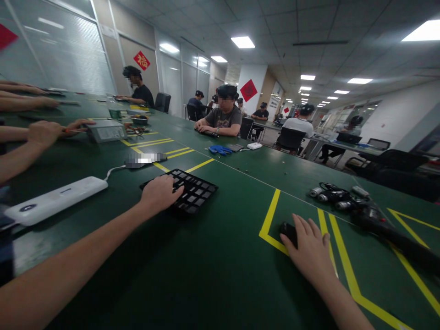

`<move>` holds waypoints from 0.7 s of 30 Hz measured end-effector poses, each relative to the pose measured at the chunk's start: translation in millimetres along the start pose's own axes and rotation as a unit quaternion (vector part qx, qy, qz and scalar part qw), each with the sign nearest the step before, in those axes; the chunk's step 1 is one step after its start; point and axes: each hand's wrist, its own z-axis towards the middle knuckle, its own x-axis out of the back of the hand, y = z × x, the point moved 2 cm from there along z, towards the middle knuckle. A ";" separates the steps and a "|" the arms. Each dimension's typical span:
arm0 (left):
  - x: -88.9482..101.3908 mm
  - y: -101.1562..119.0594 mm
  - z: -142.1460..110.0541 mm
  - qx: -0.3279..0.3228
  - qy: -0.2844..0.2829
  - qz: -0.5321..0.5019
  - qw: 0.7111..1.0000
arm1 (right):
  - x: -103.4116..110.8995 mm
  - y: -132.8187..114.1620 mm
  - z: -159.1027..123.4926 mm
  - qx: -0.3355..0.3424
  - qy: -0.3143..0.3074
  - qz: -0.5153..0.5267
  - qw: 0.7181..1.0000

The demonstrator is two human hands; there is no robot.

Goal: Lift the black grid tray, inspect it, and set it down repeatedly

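My left hand (160, 195) lies over the left part of a flat black grid tray (195, 190) with rows of greyish squares. Its fingers are bent against the tray and the thumb reaches across the top; the fingertips are partly hidden. On the right, my right hand (309, 247) is around a small, rounded black computer mouse (288, 233), thumb on the near left side and fingers over the far side. The mouse sits within yellow tape lines, mostly covered by the hand. A wide stretch of green tabletop (233, 247) separates my two hands.
Left of me lies a white power strip (62, 197). Black cables with metal connectors (338, 199) lie at the right. Farther off are a blue glove (220, 150) and a grey box (107, 131), near another person's hands (44, 135). A person (222, 114) sits across the table.
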 end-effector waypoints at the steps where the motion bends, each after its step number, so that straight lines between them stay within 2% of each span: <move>1: 1.5 6.2 -4.7 -0.025 0.026 -0.026 0.999 | 2.6 -6.5 -1.5 0.007 0.020 0.004 1.000; 3: 0.4 23.9 -19.6 -0.087 0.040 -0.102 0.990 | 7.6 -26.3 -7.7 0.038 0.037 0.029 0.998; 6: -9.9 59.8 -50.5 -0.196 -0.021 -0.199 0.960 | 13.1 -65.8 -25.3 0.129 0.015 0.076 0.989; 8: -17.3 82.8 -68.7 -0.285 -0.068 -0.204 0.934 | 14.8 -89.2 -39.4 0.185 -0.029 0.096 0.978; 10: -21.6 97.9 -79.0 -0.342 -0.103 -0.186 0.915 | 15.3 -104.7 -51.0 0.218 -0.096 0.106 0.966; 13: -19.7 104.7 -80.9 -0.361 -0.116 -0.170 0.910 | 16.7 -113.5 -58.7 0.228 -0.165 0.105 0.954; 21: -6.8 100.3 -82.6 -0.349 -0.055 -0.202 0.914 | 24.2 -113.6 -54.4 0.222 -0.180 0.100 0.953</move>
